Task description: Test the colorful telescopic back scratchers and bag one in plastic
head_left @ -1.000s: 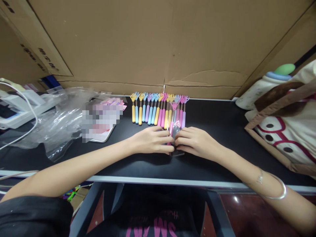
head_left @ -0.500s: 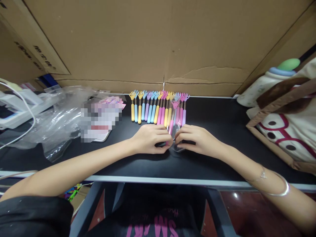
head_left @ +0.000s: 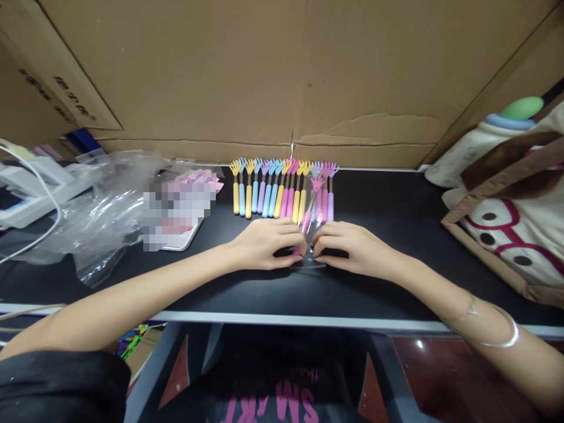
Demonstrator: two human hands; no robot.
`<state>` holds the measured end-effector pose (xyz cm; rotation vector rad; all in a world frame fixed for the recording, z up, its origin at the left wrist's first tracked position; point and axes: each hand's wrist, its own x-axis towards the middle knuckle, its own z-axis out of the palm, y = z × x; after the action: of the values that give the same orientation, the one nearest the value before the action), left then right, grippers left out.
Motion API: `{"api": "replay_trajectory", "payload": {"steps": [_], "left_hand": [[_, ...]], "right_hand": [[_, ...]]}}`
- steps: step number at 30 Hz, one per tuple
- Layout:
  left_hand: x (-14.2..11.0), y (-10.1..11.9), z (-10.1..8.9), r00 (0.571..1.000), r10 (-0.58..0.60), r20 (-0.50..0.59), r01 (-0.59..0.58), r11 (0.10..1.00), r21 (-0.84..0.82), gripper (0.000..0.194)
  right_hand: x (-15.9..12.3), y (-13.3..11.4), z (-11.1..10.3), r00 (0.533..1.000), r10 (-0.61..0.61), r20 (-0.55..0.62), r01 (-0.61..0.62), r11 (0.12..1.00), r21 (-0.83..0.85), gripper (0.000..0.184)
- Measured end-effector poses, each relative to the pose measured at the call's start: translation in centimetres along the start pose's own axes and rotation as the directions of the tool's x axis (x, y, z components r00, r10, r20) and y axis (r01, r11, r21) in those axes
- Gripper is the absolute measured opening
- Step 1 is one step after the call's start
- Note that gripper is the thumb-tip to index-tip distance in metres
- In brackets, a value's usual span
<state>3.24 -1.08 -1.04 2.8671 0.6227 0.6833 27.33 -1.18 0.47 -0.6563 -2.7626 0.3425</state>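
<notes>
A pink back scratcher (head_left: 306, 221) with a hand-shaped head lies inside a clear plastic bag (head_left: 318, 225), near the middle of the black table. My left hand (head_left: 275, 242) is closed at the left side of the bag, its fingertips pinching the bag around the scratcher's pink handle. On the other side, my right hand (head_left: 352, 248) pinches the bag's plastic, thumb and fingers together. Just beyond my hands runs a row of several back scratchers (head_left: 263, 194) in yellow, blue, purple and pink, heads toward the cardboard. The bagged one overlaps the row's right part.
Crumpled clear plastic bags (head_left: 103, 205) lie at the left, beside a phone (head_left: 187, 238) and pink packets (head_left: 207, 178). A white power strip (head_left: 33, 202) with a cable is farther left. Right, a bottle (head_left: 471, 147) leans by a cloth bag (head_left: 524, 229). Cardboard (head_left: 211, 70) walls the back.
My fingers have gone from lying more flatly over the bag to curled pinches on both sides of it. The bagged back scratcher now tilts slightly, its head to the right.
</notes>
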Motion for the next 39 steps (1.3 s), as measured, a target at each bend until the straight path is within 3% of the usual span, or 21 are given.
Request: {"api": "replay_trajectory", "payload": {"steps": [7,14,18,22,27,31,39], "left_hand": [[-0.3,-0.9,-0.7,0.969,0.224,0.108,-0.245,0.932,0.267,0.023],[-0.3,-0.9,-1.7,0.952,0.280,0.120,-0.304,0.851,0.427,0.026],[-0.4,-0.4,-1.5,0.953,0.303,0.005,-0.267,0.833,0.485,0.024],[-0.4,0.1,-0.8,0.966,0.239,-0.094,-0.176,0.882,0.437,0.019],[-0.2,0.5,0.3,0.986,0.048,-0.162,-0.008,0.971,0.238,0.019],[-0.2,0.6,0.7,0.978,-0.083,-0.192,0.102,0.991,0.090,0.014],[-0.1,0.7,1.0,0.956,-0.254,-0.144,0.240,0.965,-0.108,0.012]], "right_hand": [[-0.1,0.1,-0.1,1.000,-0.012,-0.010,0.012,0.999,-0.041,0.016],[-0.2,-0.2,-0.7,0.997,-0.028,-0.077,0.025,0.999,-0.035,0.017],[-0.2,-0.2,-0.6,0.992,-0.009,-0.127,0.011,1.000,0.015,0.016],[-0.2,-0.1,-0.4,0.989,0.014,-0.150,-0.002,0.997,0.079,0.011],[0.1,-0.1,-0.4,0.990,0.031,-0.136,-0.014,0.992,0.122,0.010],[0.2,0.1,-0.2,0.992,0.060,-0.114,-0.048,0.993,0.105,0.009],[0.2,0.2,0.1,0.995,0.089,-0.041,-0.084,0.989,0.120,0.011]]}}
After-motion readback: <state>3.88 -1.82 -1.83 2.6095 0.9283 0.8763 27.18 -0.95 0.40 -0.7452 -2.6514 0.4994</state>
